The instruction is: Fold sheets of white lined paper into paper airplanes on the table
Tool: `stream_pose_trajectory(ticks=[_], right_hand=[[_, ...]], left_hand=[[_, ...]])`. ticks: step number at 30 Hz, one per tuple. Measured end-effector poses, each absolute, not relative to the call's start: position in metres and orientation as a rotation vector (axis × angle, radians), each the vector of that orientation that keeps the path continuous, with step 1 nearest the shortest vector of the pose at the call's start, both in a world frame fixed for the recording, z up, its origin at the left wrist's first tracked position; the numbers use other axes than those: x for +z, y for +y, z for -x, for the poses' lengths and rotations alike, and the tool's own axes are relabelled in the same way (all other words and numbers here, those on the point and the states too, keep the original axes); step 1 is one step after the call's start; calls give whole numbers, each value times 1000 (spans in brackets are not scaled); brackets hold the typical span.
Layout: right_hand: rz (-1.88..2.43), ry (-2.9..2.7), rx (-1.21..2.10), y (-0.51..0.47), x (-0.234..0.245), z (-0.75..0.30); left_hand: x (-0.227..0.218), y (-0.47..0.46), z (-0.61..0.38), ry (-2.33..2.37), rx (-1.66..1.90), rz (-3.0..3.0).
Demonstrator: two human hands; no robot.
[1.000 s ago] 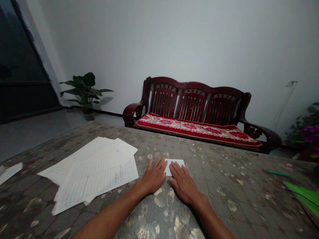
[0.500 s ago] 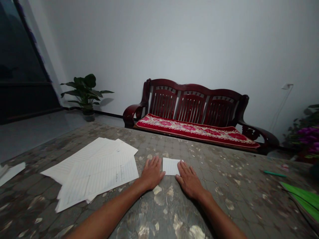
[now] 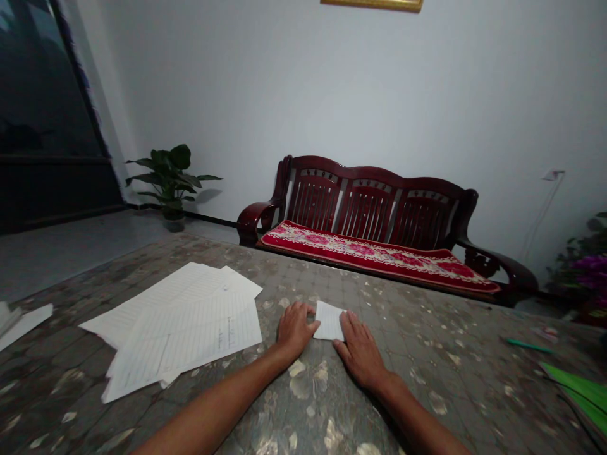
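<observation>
A small folded piece of lined white paper [image 3: 329, 322] lies on the tabletop between my hands. At its left edge is my left hand [image 3: 294, 328], fingers bent, with a gap between thumb and forefinger. The thumb tip meets the paper's lower left side. My right hand [image 3: 361, 351] rests flat, its fingertips over the paper's right edge and its thumb near the lower right corner. To the left of my left hand, several larger lined sheets [image 3: 190, 322] overlap in a loose pile, some with handwriting.
The patterned tabletop [image 3: 303, 411] also holds more white paper [image 3: 26, 325] at far left, a green pen-like stick [image 3: 528, 345] and a bright green flat item [image 3: 578, 392] at right. Beyond stand a wooden bench [image 3: 365, 208] and a potted plant [image 3: 173, 180].
My left hand has gone from lying flat to bent fingers at the paper's left edge. The small paper has turned slightly and looks narrower. The view has tipped up a little.
</observation>
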State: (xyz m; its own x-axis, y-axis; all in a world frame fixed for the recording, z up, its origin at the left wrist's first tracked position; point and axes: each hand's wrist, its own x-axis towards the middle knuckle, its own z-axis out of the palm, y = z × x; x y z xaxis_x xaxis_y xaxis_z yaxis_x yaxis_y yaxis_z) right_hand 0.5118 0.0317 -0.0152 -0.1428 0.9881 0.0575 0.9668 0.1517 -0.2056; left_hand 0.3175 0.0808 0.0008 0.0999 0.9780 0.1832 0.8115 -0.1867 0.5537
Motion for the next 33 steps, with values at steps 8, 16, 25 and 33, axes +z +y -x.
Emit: stream_pose_trajectory(ticks=[8, 16, 25, 33], right_hand=[[1663, -1946, -104, 28, -22, -520], [1296, -2250, -380, 7, -2, -518], [1126, -2347, -366, 23, -13, -519], [1256, -2381, -267, 20, -9, -519]], left_hand=[[4, 74, -314, 1453, 1172, -2250], [4, 59, -290, 1052, 984, -2984], [-6, 66, -290, 1056, 671, -3014], [-5, 62, -295, 1104, 558, -3118]])
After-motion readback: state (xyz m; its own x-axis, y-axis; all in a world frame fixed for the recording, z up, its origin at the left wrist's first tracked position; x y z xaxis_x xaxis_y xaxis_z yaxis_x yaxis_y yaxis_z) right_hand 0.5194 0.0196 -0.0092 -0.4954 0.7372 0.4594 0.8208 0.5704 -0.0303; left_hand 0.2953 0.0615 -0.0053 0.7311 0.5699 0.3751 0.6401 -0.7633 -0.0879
